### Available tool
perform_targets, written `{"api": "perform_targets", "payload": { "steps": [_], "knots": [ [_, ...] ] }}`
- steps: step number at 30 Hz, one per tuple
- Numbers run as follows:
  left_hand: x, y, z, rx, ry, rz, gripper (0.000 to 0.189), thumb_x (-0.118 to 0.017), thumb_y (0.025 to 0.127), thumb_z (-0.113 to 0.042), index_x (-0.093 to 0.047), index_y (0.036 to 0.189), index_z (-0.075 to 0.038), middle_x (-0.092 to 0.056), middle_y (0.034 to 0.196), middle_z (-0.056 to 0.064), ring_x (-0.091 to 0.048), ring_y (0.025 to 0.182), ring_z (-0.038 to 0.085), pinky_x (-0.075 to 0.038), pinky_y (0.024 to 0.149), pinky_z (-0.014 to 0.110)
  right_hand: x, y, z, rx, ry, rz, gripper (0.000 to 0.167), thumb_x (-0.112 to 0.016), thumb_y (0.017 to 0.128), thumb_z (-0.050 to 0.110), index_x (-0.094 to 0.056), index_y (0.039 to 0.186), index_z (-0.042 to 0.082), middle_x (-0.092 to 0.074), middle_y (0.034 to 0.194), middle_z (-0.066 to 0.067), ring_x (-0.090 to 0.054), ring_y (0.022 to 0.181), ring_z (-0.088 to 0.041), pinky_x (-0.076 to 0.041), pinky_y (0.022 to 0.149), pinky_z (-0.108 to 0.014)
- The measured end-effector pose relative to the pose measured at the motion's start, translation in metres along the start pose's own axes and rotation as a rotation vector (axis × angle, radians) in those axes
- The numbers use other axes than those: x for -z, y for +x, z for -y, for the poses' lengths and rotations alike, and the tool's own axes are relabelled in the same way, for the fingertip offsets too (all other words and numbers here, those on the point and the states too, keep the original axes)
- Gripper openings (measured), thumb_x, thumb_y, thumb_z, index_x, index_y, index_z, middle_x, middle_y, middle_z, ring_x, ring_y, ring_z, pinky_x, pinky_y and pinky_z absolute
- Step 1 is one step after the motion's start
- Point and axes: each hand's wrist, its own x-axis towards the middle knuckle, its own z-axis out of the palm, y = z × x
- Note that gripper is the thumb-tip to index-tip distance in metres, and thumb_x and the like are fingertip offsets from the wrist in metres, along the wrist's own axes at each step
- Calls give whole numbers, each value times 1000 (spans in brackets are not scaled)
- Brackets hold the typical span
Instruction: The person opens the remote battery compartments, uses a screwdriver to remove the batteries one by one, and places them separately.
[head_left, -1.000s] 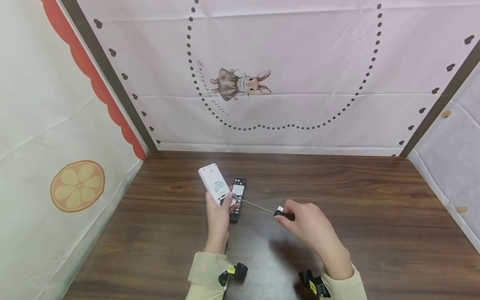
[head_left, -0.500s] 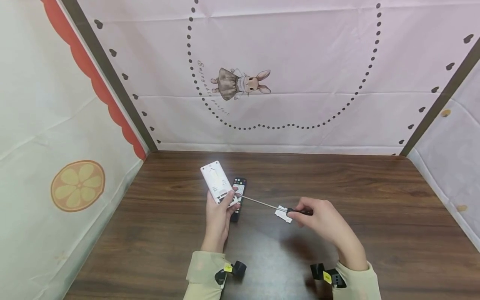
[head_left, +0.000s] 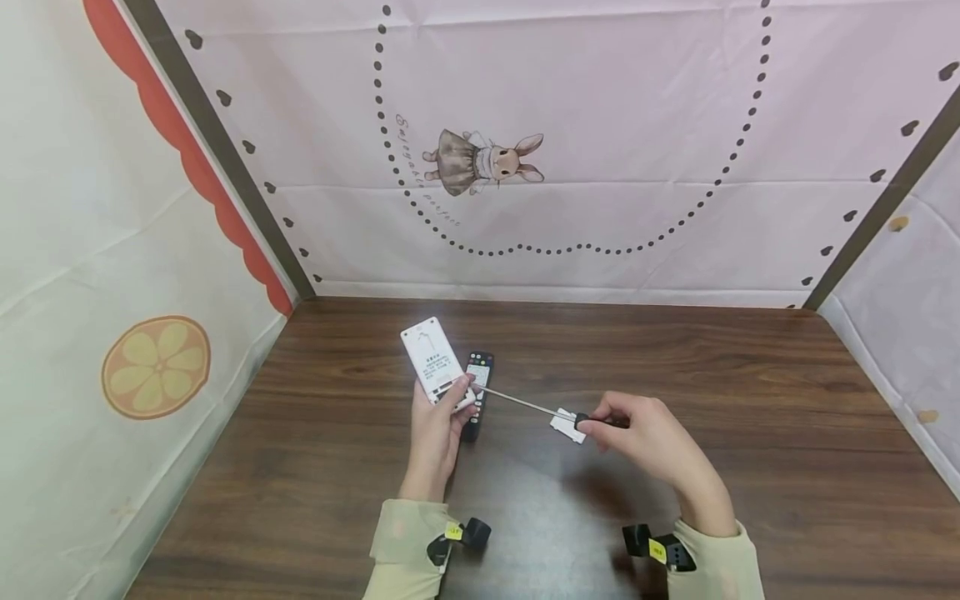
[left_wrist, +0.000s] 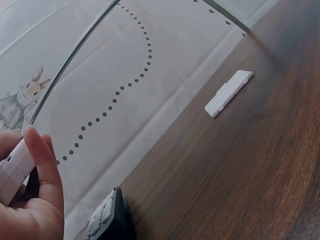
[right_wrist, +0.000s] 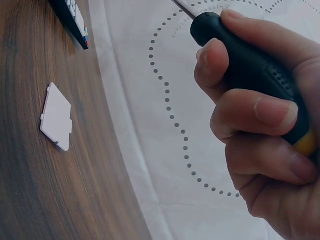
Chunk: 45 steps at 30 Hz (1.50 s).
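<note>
My left hand grips the lower end of a flat white device, shaped like a remote control, its printed back facing up. Near my thumb, its lower end shows a dark recess. A screwdriver is held by its black and yellow handle in my right hand, fingers wrapped round it. Its long metal shaft runs left, with the tip right at the device's edge beside my left fingertips. A small white cover with tabs along its edges lies on the table below the shaft.
A black remote control lies just right of the white device, partly hidden by my left hand. The brown wooden table ends at a pale printed cloth wall behind, with more cloth at both sides.
My right hand has shifted right, so more of the white cover shows beside it. The white device has tilted slightly in my left hand; the screwdriver tip stays at its edge.
</note>
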Motion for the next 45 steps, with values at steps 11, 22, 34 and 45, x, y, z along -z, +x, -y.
{"api": "perform_targets", "payload": {
  "steps": [11,22,34,45],
  "knots": [
    [-1,1,0,4,18,-6,58,-71,75,-16,-35,121,-15,-57,100,15,-61,82,20,-49,56,21,1,0,-2,3,27,1,25,-64,75,50,-54,67,29,-55,59,9,-48,57,-10,-34,48,-24],
    [1,1,-1,19,23,-3,59,-71,76,-18,-33,121,-16,-56,104,15,-61,84,20,-49,58,22,0,2,-3,-8,89,20,24,-64,76,48,-55,69,26,-56,60,6,-44,52,-10,-34,46,-23],
    [1,1,0,46,-51,-11,43,-51,91,-21,-29,127,-16,-48,119,22,-57,92,24,-49,64,25,-1,3,-2,10,0,-79,22,-62,78,47,-59,81,25,-57,62,10,-52,61,-9,-41,56,-26],
    [3,0,-3,47,-97,19,53,-42,89,-51,-27,130,-21,-40,123,26,-57,93,28,-49,62,29,3,-1,11,67,-44,-70,22,-63,77,48,-62,89,29,-61,73,15,-55,64,-4,-45,59,-24]
  ]
}}
